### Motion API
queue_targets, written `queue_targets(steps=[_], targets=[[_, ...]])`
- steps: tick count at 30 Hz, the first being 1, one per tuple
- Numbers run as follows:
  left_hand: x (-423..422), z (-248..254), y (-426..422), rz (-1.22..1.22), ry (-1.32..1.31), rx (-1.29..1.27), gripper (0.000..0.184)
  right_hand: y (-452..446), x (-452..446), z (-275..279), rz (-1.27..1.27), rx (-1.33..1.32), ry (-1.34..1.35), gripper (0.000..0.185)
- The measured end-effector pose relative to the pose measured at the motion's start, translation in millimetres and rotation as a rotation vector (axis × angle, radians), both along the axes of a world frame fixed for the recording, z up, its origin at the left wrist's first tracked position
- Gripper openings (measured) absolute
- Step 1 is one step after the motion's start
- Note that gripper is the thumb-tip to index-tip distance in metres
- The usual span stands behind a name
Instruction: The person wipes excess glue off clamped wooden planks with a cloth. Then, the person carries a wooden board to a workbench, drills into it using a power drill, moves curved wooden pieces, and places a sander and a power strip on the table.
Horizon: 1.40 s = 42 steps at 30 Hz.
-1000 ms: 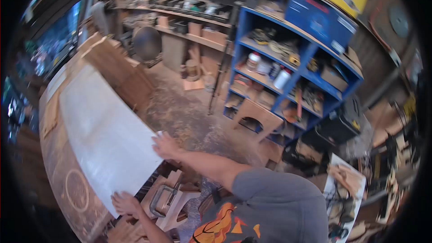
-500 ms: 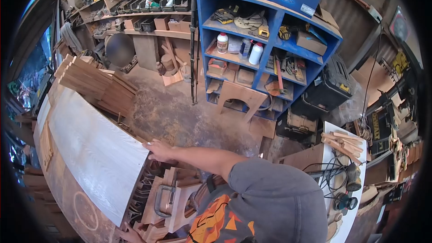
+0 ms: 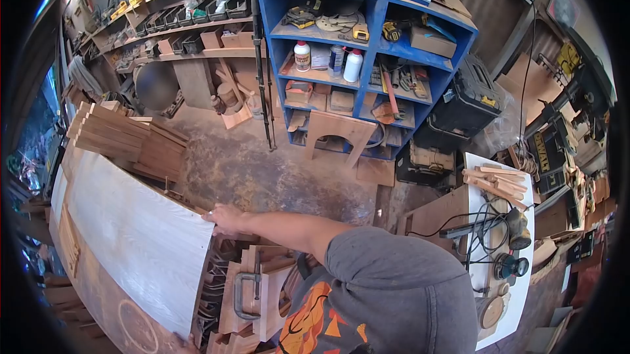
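Lying across the left of the frame, the pale sheet [image 3: 138, 223] is resting on the bench [image 3: 98, 288]. By its lower corner, the left hand [image 3: 189, 343] is barely showing at the bottom left, so whether it is gripping cannot be told. Slightly further right, left of center, the right hand [image 3: 226, 219] is grasping the sheet's upper corner. Controlling the sheet well is probably calling for even pressure at both corners and for keeping the forearm clear of the C-clamp [image 3: 239, 295], which is sitting below it, lower center-left.
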<state>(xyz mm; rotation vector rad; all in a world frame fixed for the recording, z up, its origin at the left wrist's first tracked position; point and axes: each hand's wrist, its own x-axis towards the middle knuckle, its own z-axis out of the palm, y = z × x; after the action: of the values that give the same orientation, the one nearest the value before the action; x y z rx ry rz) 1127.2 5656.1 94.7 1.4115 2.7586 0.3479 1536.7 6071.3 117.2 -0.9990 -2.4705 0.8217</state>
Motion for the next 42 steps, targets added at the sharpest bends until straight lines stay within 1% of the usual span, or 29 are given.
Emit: queue_targets(steps=[1,2,3,4,5,7,8,9,10,11,12,13,14,15,16,17,18,19,21,22,29,32,34,35,37,39,40,41,42], targets=[[-2.6,-1.0,-4.1,-0.012,-0.047,-0.031,0.079,-0.2,-1.3,1.9,-0.001,-0.026,-0.018,0.063],[13.4,14.5,4.5,-0.006,-0.048,-0.030,0.079,0.8,-2.4,4.6,0.001,-0.049,-0.036,0.063],[48.2,49.9,25.5,0.071,-0.056,-0.111,0.075,2.9,-5.4,5.1,0.012,-0.049,-0.036,0.063],[65.1,71.0,31.3,0.151,-0.062,-0.194,0.072,3.6,-10.6,7.4,0.020,-0.012,-0.033,0.064],[59.4,65.7,24.4,0.165,-0.064,-0.193,0.072,5.6,-13.4,10.1,0.027,0.027,-0.034,0.064],[24.2,31.4,12.9,-0.142,0.347,-0.121,0.064,7.6,-12.0,11.1,0.024,0.040,-0.037,0.064],[-20.3,-10.8,2.4,-0.031,0.018,-0.092,0.063,12.8,-11.6,5.8,0.000,0.083,-0.025,0.062],[-30.6,-24.5,8.7,-0.062,0.022,-0.048,0.060,14.7,-15.2,1.9,-0.010,0.117,-0.009,0.060],[-45.2,-42.8,-6.7,-0.062,0.029,-0.016,0.060,18.7,-17.9,8.3,-0.011,-0.015,-0.009,0.053],[-47.0,-36.3,18.3,-0.045,-0.130,0.024,0.064,18.9,-27.6,-3.1,-0.093,-0.095,0.126,0.048],[-29.0,-35.2,3.4,0.120,-0.062,-0.043,0.053,21.0,-34.2,-15.3,-0.125,-0.139,0.074,0.046],[-21.2,-28.6,3.5,0.090,-0.028,0.045,0.049,21.9,-35.5,-11.0,-0.068,-0.107,0.030,0.045],[-14.0,-13.6,6.6,0.131,-0.008,0.011,0.049,23.4,-35.8,-5.5,-0.011,-0.074,-0.011,0.045],[19.8,24.9,24.5,0.132,0.077,0.013,0.052,35.2,-41.4,-19.0,0.015,-0.111,-0.025,0.046],[29.3,37.4,26.9,0.173,0.024,0.043,0.055,29.4,-38.3,-1.2,0.052,0.019,-0.055,0.054],[35.6,46.2,30.6,0.199,-0.011,0.053,0.054,17.3,-31.8,23.6,0.015,-0.126,0.027,0.062],[23.1,31.3,25.7,0.115,0.011,0.149,0.052,16.4,-31.5,30.4,-0.030,-0.104,-0.068,0.064],[25.2,26.8,21.4,0.128,-0.002,0.137,0.052,16.3,-32.9,20.3,-0.018,-0.114,-0.084,0.064],[22.7,21.5,32.1,0.223,-0.083,0.264,0.052,29.2,-41.2,5.0,-0.019,-0.076,-0.037,0.061],[21.2,18.9,33.2,0.197,-0.004,0.277,0.052,26.9,-41.6,4.0,-0.018,-0.019,-0.007,0.059],[30.8,19.5,35.5,0.239,-0.048,0.310,0.054,25.6,-43.6,2.1,-0.070,-0.103,-0.052,0.060],[34.1,15.9,34.0,0.323,-0.151,0.338,0.054,14.3,-38.6,-3.6,-0.059,-0.027,-0.027,0.059],[34.7,16.7,36.6,0.337,-0.141,0.348,0.053,9.5,-37.6,2.3,-0.130,0.150,-0.066,0.059],[34.6,13.2,33.9,0.335,-0.142,0.349,0.053,6.4,-37.0,6.5,-0.132,0.151,-0.067,0.059],[30.5,4.5,29.7,0.252,-0.071,0.389,0.052,0.8,-38.9,15.5,-0.161,-0.033,-0.098,0.061],[26.4,-4.2,24.5,0.228,-0.070,0.371,0.054,2.3,-43.2,-9.1,-0.096,0.037,-0.052,0.062],[13.7,-17.8,20.2,0.234,-0.046,0.340,0.056,-7.1,-44.9,-42.5,-0.181,0.149,0.141,0.062],[1.3,-35.5,18.3,0.243,-0.021,0.314,0.057,-33.4,-26.3,-9.0,-0.221,-0.104,0.107,0.062],[-5.0,-47.4,18.1,0.225,-0.077,0.361,0.058,-44.6,-11.1,-0.4,-0.173,-0.275,0.014,0.071]])
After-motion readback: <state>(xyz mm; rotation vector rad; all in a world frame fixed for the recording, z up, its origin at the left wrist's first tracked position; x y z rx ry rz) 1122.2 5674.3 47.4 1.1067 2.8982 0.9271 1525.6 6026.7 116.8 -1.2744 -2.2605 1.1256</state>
